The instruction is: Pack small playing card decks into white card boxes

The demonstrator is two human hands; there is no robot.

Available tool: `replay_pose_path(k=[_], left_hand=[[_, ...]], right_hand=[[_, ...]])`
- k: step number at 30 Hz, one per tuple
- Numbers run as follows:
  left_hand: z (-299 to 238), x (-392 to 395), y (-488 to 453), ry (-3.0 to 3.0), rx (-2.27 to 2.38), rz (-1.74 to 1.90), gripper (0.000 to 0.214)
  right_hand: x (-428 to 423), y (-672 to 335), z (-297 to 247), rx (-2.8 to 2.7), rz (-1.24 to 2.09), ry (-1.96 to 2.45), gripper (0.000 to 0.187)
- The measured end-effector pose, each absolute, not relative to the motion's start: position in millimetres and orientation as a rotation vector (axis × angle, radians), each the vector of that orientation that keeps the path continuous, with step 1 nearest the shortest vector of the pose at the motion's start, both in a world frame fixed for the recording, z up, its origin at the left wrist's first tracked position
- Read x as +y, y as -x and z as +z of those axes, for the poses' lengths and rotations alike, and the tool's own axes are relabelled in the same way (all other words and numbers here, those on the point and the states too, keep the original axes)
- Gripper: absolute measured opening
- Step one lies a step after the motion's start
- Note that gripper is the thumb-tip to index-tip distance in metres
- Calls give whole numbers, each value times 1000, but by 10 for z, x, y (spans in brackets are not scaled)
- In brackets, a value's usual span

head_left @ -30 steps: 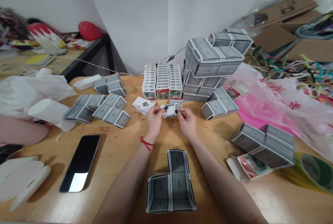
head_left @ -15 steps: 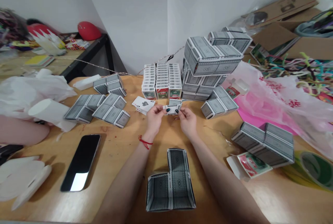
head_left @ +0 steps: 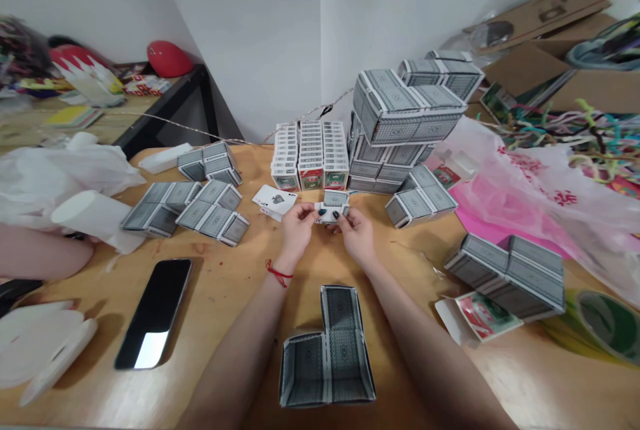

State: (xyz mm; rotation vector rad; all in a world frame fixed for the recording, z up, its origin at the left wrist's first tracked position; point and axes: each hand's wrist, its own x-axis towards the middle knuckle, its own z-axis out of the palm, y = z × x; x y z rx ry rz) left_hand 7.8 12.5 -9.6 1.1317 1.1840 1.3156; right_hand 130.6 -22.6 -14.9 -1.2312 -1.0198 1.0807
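Between both hands is a small playing card (head_left: 327,214), its white face partly covered by my thumbs. My left hand (head_left: 299,227) pinches its left end, and my right hand (head_left: 357,233) grips the right end. Just behind it lies a grey-patterned card piece (head_left: 336,198). Left of my left hand rest loose playing cards (head_left: 276,200), an ace of spades face up on top. Nearer to me, between my forearms, stands an L-shaped block (head_left: 327,357) made of grey-backed cards, with an open hollow at its left.
Rows of card boxes (head_left: 311,157) stand at the back, beside a tall stack of card blocks (head_left: 400,117). More blocks (head_left: 213,210) sit left and right. A phone (head_left: 154,313) lies at left; green-yellow tape (head_left: 600,327) and plastic bags (head_left: 530,170) are at right.
My right hand has shifted slightly left along the card, its thumb now closer to my left thumb. Both hands still hold the card; the blocks have stayed put.
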Motion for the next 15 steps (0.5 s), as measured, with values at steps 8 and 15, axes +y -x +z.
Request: replay_pose_path(k=[8,15], left_hand=[[-114,123,-97,-1253,1147,1250,7],[-92,102,-109,-1351,1167,1239,7]], right_hand=[[-258,-1322,-104,-1056,886,1276,28],[-236,-1348,-60,-1034,895,1321,21]])
